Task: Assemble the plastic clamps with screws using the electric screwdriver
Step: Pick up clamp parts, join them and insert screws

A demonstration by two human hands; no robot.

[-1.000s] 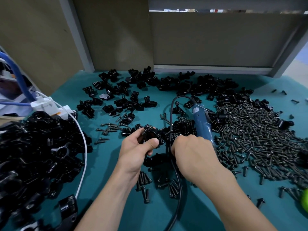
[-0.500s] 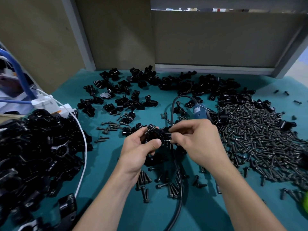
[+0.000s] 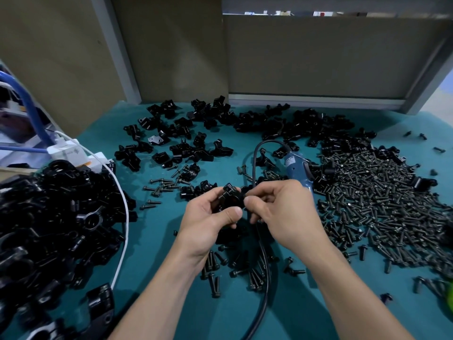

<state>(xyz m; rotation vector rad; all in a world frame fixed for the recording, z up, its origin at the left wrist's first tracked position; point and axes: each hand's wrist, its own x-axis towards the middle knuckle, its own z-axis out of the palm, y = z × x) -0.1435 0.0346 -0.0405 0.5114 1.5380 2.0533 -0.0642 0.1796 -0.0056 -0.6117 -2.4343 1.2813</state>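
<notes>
My left hand grips a black plastic clamp just above the teal mat, thumb across its front. My right hand meets the clamp from the right, fingertips pinching at its side; a small dark part, likely a screw, is mostly hidden between the fingers. The blue electric screwdriver lies on the mat just behind my right hand, its black cable looping back and running down between my forearms. A big heap of dark screws spreads to the right.
A pile of black clamps fills the left side, with a white cable along it. Loose clamp halves lie at the back of the mat. Several screws lie under my wrists. Board walls close off the rear.
My right hand left the screwdriver lying on the mat, lifted to the clamp and now pinches at its right side. My left hand kept holding the clamp in place.
</notes>
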